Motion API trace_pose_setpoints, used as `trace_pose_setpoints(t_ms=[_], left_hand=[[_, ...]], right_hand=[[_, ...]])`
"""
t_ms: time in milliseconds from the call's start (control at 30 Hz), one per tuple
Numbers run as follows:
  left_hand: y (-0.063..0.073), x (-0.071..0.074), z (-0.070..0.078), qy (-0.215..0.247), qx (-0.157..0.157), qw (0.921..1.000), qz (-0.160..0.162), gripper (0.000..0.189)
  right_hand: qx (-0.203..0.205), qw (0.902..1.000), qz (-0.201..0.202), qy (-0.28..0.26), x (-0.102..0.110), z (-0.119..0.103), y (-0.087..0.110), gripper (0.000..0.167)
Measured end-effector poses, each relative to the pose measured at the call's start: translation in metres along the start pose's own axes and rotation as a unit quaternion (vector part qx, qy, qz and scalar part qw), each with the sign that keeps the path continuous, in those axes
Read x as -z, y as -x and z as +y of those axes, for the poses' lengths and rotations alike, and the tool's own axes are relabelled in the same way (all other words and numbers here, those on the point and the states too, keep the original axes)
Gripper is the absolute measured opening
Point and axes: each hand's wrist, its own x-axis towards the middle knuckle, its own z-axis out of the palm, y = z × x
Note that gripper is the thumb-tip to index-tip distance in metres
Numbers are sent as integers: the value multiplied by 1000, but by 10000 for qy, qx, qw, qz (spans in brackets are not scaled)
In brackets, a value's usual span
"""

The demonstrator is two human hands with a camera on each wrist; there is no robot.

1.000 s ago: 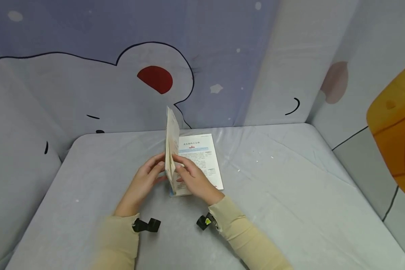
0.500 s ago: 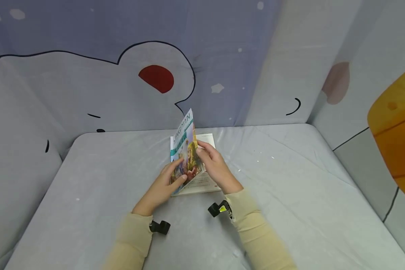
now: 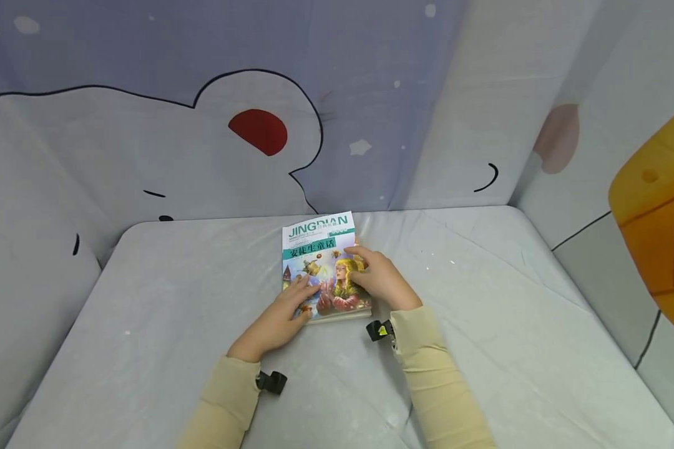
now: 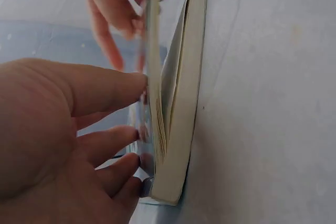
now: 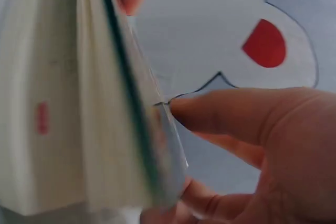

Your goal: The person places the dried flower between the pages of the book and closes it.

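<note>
A paperback storybook (image 3: 314, 246) with a colourful illustrated cover lies front up on the covered table. My left hand (image 3: 275, 319) rests with extended fingers on the cover's lower left. The right hand (image 3: 386, 282) touches the cover near its right edge. In the left wrist view, the fingertips of the left hand (image 4: 63, 129) meet the cover, and a narrow gap shows between the book's pages (image 4: 184, 114). The right wrist view has the right hand's thumb (image 5: 226, 111) against the cover, beside blurred pages (image 5: 47, 129).
Pale sheeting covers the table (image 3: 191, 280). A printed cloth wall (image 3: 371, 93) stands right behind it, with more cloth walls at both sides. Small white specks (image 3: 440, 260) lie right of the book.
The raised front part of the book has swung over to the right and down, so the cover now faces up. Both hands have moved rightward with it, the left onto the cover.
</note>
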Motion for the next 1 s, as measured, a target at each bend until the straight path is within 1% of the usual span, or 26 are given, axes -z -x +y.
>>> trace_pose_setpoints(t_ms=[67, 133, 267, 367, 500, 600, 767, 900, 933, 1000], left_hand=[[0, -1, 1, -72, -62, 9999, -128, 53], [0, -1, 1, -125, -90, 9997, -211, 53], [0, -2, 0, -268, -168, 9992, -235, 52], [0, -3, -2, -471, -178, 9984, -250, 52], [1, -4, -4, -703, -62, 9970, -306, 54], [2, -5, -5, -777, -7, 9967, -254, 54], [3, -7, -5, -1005, 73, 9947, -221, 53], [2, -3, -3, -1265, -54, 9916, -252, 52], [2, -1, -3, -1318, -118, 9909, -248, 52], [3, 5, -3, -1392, -228, 9897, -228, 49]], right_hand=[[1, 9995, -127, 278, -5, 4, -1, 52], [-94, 9989, -194, 413, -9, 7, -2, 50], [-403, 9979, -15, 514, -15, 10, -3, 48], [-495, 9972, 148, 533, -17, 10, -4, 48], [-438, 9975, 156, 526, -20, 11, -7, 47], [-386, 9982, 138, 448, -24, 13, -9, 46], [-431, 9985, 131, 314, -27, 17, -10, 46], [-277, 9989, 63, 384, -25, 20, -9, 47], [-201, 9989, 14, 435, -24, 21, -10, 49], [-61, 9986, -209, 475, -20, 24, -10, 53]])
